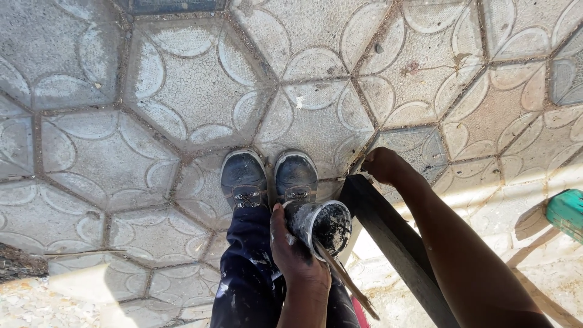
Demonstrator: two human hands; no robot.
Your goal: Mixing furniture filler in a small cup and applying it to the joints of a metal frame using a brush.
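Below, left hand (293, 248) grips paint cup (322, 226); right hand (381, 165) clasps black beam (395, 243), fingers hidden.

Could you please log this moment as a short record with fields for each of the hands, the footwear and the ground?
left hand: grips a small paint-stained cup with a thin stick in it
right hand: rests on the top end of a dark beam
footwear: two dark scuffed boots, side by side
ground: grey hexagonal paving tiles with petal patterns
right edge: a green object, partly out of view
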